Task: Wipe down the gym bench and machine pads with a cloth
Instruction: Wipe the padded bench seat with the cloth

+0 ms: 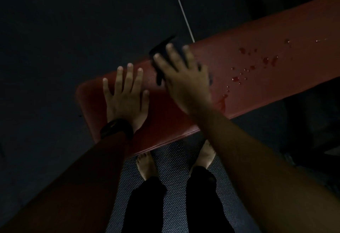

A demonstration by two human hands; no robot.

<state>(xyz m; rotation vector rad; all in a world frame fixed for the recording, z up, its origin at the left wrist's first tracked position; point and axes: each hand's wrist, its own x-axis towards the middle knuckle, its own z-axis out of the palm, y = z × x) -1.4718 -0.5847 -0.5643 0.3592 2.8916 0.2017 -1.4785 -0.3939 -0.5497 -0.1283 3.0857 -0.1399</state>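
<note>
left hand point(125, 98): flat, fingers spread, resting on the near end of the red bench point(285, 78) | right hand point(182, 80): blurred, straight fingers pressing the dark cloth point(160, 56) onto the bench's far edge | droplets point(265, 60): on the bench, right of the cloth | watch point(116, 128): left wrist

1. The red padded counter point(276, 85) runs from lower left up to the right.
2. The left hand point(125, 102) lies flat on its near end.
3. A dark cloth point(161, 47) sits beside it, under the right hand point(185, 83).
4. Droplets point(257, 63) dot the surface further right.
</note>
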